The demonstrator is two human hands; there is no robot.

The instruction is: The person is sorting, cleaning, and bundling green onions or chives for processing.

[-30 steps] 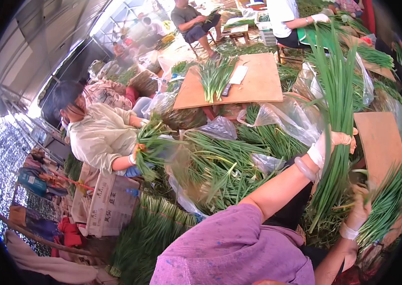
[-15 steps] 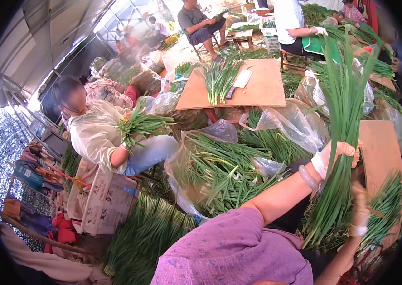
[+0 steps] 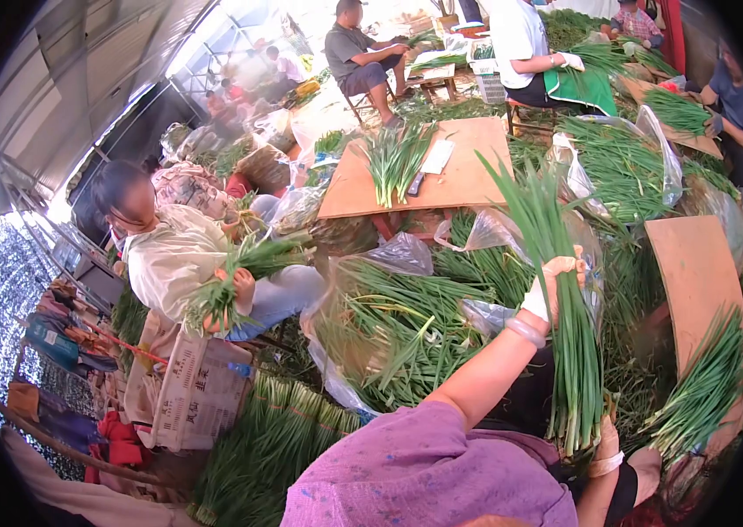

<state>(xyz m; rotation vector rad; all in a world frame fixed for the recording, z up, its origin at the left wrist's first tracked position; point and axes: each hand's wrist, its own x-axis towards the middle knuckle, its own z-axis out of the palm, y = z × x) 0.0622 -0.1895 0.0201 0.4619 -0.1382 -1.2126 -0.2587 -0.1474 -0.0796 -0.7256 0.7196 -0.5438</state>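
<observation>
My left hand, in a pale glove, is closed around the upper middle of a thick bunch of garlic chives. The bunch stands nearly upright, its leaf tips fanning toward the upper left and its pale stem ends pointing down. Beside those stem ends is my right hand, fingers pressed together, with a small brownish strip at the fingertips that I cannot make out. More loose chives lie on a tan board to the right. An open plastic bag of chives spreads out left of my left arm.
Tied bundles and a white crate stand at lower left. A person in a light shirt handles chives nearby. A board ahead carries chives, a knife and a white card. Other people sit farther back.
My left hand has moved left and slightly down with the bunch, whose tips now lean left. My right hand has moved down and left to the stem ends.
</observation>
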